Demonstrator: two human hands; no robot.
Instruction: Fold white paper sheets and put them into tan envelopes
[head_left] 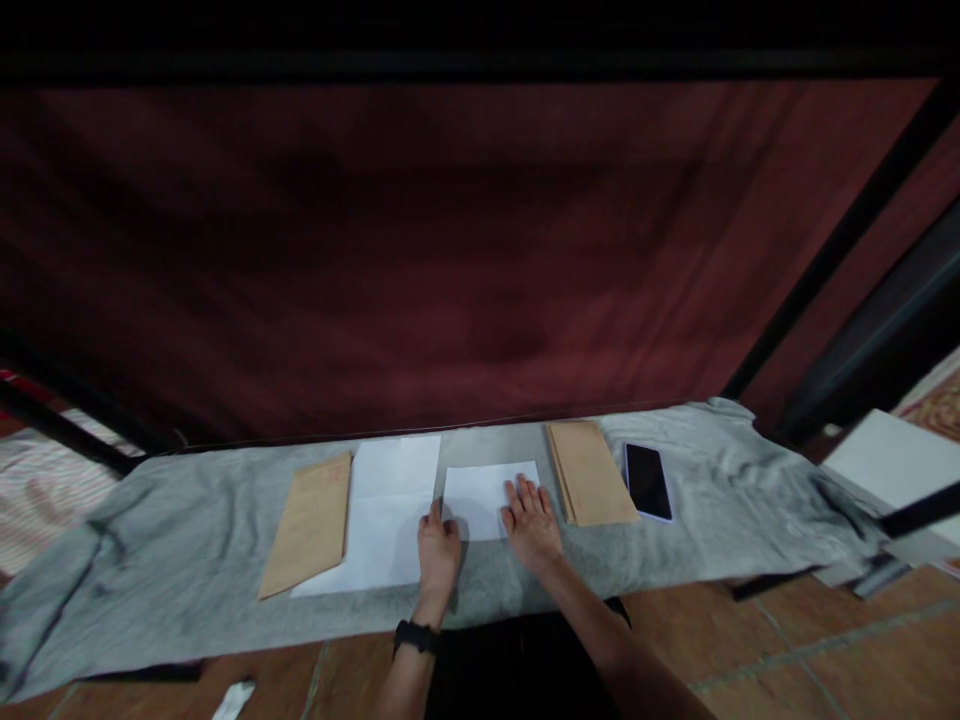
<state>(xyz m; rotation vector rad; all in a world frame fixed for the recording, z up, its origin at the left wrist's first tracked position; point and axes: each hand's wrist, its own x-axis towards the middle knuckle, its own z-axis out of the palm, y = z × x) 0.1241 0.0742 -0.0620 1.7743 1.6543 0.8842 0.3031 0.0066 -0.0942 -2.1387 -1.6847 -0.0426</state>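
A brown envelope (309, 520) overlaps the large white sheet (392, 520), hiding its left edge; the right hand (532, 525) covers a corner of the smaller white sheet (476, 495). Both forearms (611, 640) are cut off by the bottom edge.

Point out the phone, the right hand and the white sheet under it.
Phone (648, 482), head view: its dark screen.
Right hand (534, 527), head view: its back.
White sheet (478, 498), head view: bare part near its middle.
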